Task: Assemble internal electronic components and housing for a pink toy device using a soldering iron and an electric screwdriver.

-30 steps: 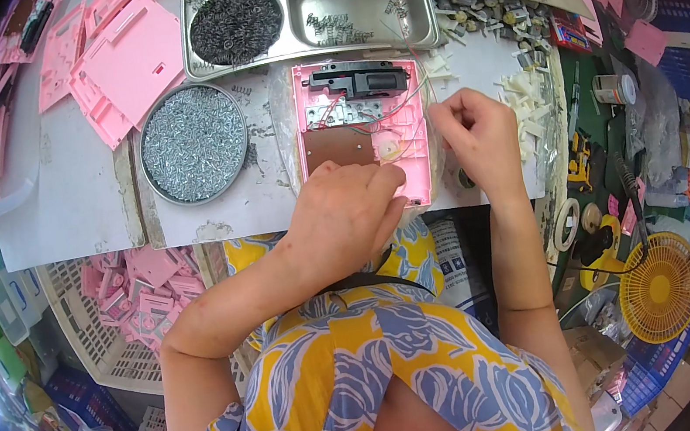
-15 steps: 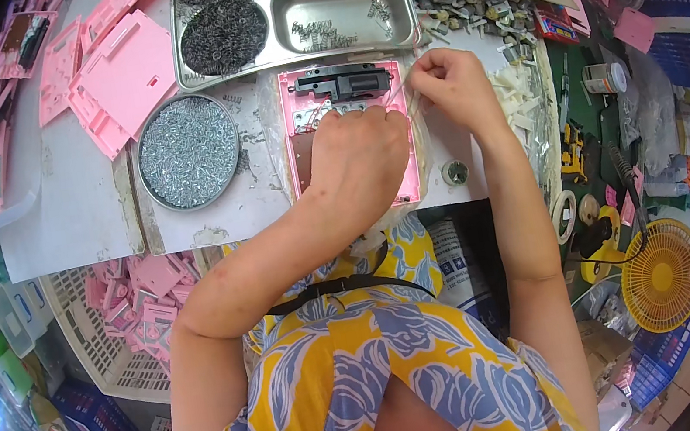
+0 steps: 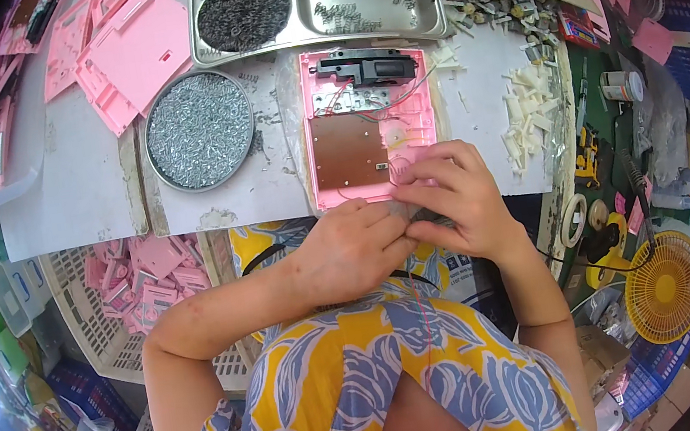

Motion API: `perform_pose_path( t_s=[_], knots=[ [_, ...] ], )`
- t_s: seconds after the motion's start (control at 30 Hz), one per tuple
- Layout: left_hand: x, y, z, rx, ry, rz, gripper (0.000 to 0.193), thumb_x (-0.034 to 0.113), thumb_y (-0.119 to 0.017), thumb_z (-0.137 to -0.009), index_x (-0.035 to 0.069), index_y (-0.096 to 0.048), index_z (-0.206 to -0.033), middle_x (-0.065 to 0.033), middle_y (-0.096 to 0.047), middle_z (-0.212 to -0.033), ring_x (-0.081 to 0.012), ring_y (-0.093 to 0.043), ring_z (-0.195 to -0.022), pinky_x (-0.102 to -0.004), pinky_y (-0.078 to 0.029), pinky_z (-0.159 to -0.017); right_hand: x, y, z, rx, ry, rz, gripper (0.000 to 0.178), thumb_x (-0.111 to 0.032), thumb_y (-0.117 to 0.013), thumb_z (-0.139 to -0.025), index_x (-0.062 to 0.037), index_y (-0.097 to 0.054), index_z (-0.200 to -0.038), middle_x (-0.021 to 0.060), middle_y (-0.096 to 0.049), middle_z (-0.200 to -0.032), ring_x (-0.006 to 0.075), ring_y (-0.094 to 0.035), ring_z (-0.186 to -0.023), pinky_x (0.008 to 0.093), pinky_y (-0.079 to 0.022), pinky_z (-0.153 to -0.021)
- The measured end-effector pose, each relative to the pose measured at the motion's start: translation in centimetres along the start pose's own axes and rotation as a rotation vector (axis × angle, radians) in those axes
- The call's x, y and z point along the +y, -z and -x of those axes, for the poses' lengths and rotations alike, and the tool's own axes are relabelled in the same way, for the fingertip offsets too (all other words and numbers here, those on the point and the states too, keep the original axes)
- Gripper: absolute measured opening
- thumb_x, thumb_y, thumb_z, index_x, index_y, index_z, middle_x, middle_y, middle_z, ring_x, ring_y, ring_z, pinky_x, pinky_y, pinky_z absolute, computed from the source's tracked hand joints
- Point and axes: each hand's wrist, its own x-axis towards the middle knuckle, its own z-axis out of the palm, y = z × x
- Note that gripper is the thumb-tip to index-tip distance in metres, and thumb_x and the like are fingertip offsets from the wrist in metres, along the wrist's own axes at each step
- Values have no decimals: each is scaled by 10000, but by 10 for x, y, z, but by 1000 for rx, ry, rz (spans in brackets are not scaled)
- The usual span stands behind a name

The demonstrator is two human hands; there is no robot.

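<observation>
The pink case (image 3: pixel 419 106) lies straight ahead of you, just past both hands, with its long axis pointing away from your body and its near short edge facing you. Your right hand (image 3: pixel 462 203) is the nearer one: its upper fingers reach over the near right corner, beside the lower right of the brown board (image 3: pixel 346 146), though you cannot tell here whether they touch the plastic. Your left hand (image 3: pixel 350 250) sits just on your side of the near edge, left of the right hand, its knuckles up and its fingers bent toward the right thumb. The fingertips of the two come together a little below that corner. A thin red wire (image 3: pixel 422 315) hangs from there toward your lap, so it looks pinched between your fingers, but which hand has it cannot be told. Your left fingers are curled in and their tips are hidden; your right fingers are loosely bent and parted, the grip unclear. From your hands, then, the case lies forward, with the black unit (image 3: pixel 367 69) at its far end.
</observation>
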Motion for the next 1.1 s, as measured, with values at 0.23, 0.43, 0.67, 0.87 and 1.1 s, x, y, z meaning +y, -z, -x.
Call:
perform_pose_path(
  t_s=[0.23,0.43,0.67,0.87,1.1],
  knots=[
    [-17,22,22,304,252,-89,250,98,-795,-731,76,-700,-961,-57,-653,-833,-220,-625,-676,-364,-485,-589,-20,-6,-12,-104,-93,197,383,-337,-786,-772,-131,-740,-1090,46,-648,-1041,307,-552,-1024,449,-416,-949],
    [-25,32,44,332,520,-72,138,19,-752,-792,49,-619,-816,-99,-548,-719,-303,-565,-625,-395,-451,-541,-31,-27,-24,113,-48,121,304,-216,-779,-762,-116,-729,-1045,3,-633,-965,259,-535,-1000,456,-393,-932],
    [7,18,81,-106,495,-92,127,167,-711,-826,103,-604,-851,-70,-567,-809,-287,-613,-711,-417,-508,-616,-49,-67,-42,136,-117,167,198,-225,-790,-743,-153,-684,-895,-13,-587,-902,238,-502,-913,441,-352,-869],
    [-11,61,59,-219,443,137,177,157,-717,-821,92,-618,-952,-100,-595,-886,-323,-630,-794,-427,-517,-672,-46,-75,-38,138,-107,197,226,-257,-807,-727,-156,-667,-873,-3,-573,-909,246,-502,-916,450,-351,-869],
    [-52,48,45,112,147,85,224,173,-766,-816,96,-666,-1001,-85,-603,-872,-309,-631,-769,-428,-500,-626,1,24,-66,65,-1,-81,220,-128,-805,-736,-91,-730,-939,56,-683,-922,242,-621,-841,388,-481,-822]
  ],
)
